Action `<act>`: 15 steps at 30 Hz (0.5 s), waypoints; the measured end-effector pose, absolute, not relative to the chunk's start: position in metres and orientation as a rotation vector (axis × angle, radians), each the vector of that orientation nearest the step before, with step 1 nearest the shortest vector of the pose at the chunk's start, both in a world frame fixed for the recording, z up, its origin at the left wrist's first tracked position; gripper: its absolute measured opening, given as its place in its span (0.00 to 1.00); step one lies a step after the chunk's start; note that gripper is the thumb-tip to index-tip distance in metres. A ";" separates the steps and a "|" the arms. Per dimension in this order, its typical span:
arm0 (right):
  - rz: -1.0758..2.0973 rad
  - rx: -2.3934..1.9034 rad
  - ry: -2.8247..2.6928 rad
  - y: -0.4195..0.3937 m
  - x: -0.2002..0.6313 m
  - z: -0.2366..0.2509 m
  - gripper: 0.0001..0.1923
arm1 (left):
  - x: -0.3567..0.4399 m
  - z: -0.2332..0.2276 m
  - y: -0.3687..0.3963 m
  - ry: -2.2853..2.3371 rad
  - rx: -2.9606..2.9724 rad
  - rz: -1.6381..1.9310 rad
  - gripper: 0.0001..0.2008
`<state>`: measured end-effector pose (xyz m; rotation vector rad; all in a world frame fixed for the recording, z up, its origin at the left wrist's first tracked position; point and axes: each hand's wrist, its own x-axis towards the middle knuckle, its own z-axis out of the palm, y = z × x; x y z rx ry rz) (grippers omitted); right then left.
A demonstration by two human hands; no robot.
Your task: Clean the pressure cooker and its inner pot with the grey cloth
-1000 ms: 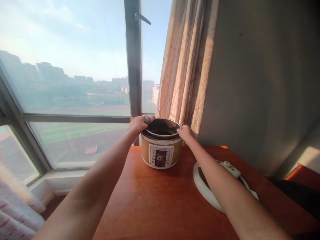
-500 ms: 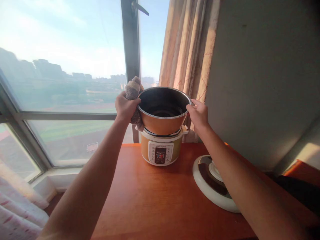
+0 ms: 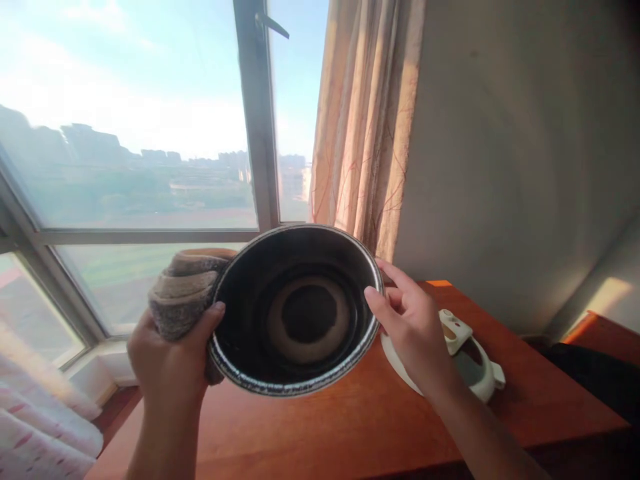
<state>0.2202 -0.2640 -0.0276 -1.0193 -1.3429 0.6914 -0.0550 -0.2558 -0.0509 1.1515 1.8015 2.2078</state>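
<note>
The dark-coated inner pot of a rice cooker is tilted in the air, its round mouth facing me; a pale ring shows on its bottom. My left hand grips the left rim, thumb over the edge, and also holds a folded grey-brown cloth against the pot's side. On the right rim, my right hand pinches with the thumb inside and fingers outside. The cooker body is hidden behind the pot. Beyond my right wrist lies the white cooker lid, partly covered by my arm.
A reddish-brown wooden table spreads below the pot. Behind it stand a large window and a beige curtain. A grey wall rises at the right, and white patterned fabric hangs at the lower left.
Both hands have lifted the pot off the cooker and brought it nearer to me, tipping its mouth toward my view. The cooker body no longer shows.
</note>
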 end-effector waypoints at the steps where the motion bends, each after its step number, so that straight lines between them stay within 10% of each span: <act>1: 0.712 -1.049 -1.340 -0.271 0.220 -0.036 0.33 | -0.054 -0.058 -0.265 1.793 1.111 2.195 0.18; 15: 0.877 -1.262 -1.280 -0.295 0.225 -0.144 0.37 | -0.066 -0.128 -0.296 2.048 1.365 1.650 0.25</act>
